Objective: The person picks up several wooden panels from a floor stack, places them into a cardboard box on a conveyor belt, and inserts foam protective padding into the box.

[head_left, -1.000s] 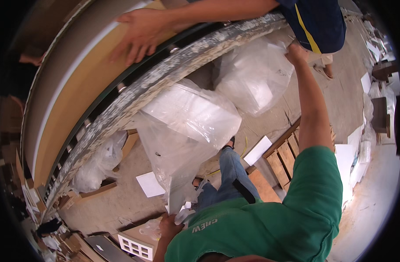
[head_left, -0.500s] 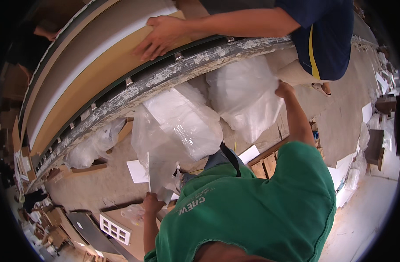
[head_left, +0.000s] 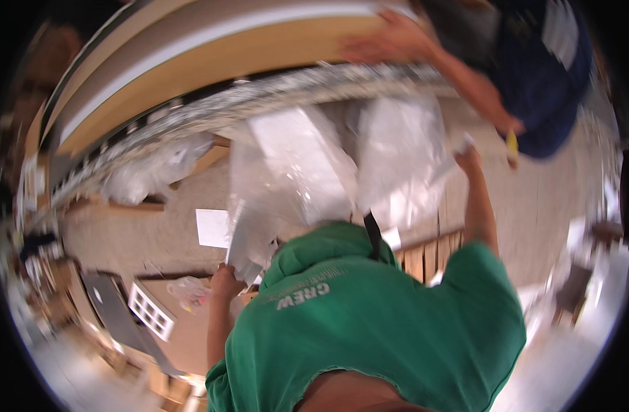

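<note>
Translucent plastic sheeting [head_left: 403, 158] hangs in crumpled folds in front of me, below the edge of a conveyor. My left hand [head_left: 225, 281], at the lower left, is closed on the edge of the sheeting. Farther off to the right, my right hand [head_left: 467, 158] grips another edge of it, with my arm stretched out. A white, flat-looking part [head_left: 297, 154] shows among the folds; whether it is a separate sheet, I cannot tell.
Long brown and white boards [head_left: 259, 48] lie on the roller conveyor [head_left: 211, 103]. A co-worker's blurred hand [head_left: 390, 41] is at them. More plastic [head_left: 153, 172] lies beneath at left. A wooden pallet [head_left: 428, 257] and a white grid panel [head_left: 151, 311] are on the floor.
The view has turned and blurred. My right hand has drawn the sheeting outward to the right, while my left hand keeps its grip. The co-worker's hand has shifted right along the boards.
</note>
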{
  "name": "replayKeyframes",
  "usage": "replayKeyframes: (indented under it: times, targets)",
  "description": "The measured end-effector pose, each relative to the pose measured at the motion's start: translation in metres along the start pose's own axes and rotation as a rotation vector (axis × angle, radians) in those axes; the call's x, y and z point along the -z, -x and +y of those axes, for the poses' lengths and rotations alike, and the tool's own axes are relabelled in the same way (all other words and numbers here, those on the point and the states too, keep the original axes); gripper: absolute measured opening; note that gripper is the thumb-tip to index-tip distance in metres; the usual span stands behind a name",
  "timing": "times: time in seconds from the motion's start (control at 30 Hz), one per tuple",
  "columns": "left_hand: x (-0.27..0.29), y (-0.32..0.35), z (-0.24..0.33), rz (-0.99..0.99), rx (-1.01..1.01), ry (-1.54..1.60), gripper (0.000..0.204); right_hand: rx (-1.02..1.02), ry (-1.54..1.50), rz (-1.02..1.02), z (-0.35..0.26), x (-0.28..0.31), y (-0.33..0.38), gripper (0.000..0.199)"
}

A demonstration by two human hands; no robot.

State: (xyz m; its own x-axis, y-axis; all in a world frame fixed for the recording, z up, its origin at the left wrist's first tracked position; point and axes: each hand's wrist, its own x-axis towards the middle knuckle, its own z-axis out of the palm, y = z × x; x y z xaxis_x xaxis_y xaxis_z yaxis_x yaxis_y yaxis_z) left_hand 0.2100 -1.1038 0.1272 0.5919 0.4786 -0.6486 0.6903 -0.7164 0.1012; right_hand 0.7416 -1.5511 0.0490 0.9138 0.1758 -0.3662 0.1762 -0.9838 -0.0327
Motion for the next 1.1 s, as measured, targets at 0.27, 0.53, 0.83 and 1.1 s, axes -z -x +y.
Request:
replayKeyframes:
  times: [0.27,0.53,0.83,1.1]
  targets:
    - [0.037,0.029,-0.026,0.201,-0.386,-0.231,0.024,0.350,0.158,0.284,-0.099,0.055,0.142,0.035]
    - [0.062,-0.068,-0.077,0.331,-0.538,-0.273,0.017,0.715,-0.310,0.370,-0.406,0.152,0.309,0.016]
    - [0.013,-0.082,-0.141,0.189,-0.553,-0.290,0.024,0.737,-0.006,0.209,-0.410,0.060,0.298,0.023]
    - [0.036,-0.101,-0.155,0.131,-0.334,0.008,0.032,0.939,0.179,0.157,-0.512,0.129,0.303,0.023]
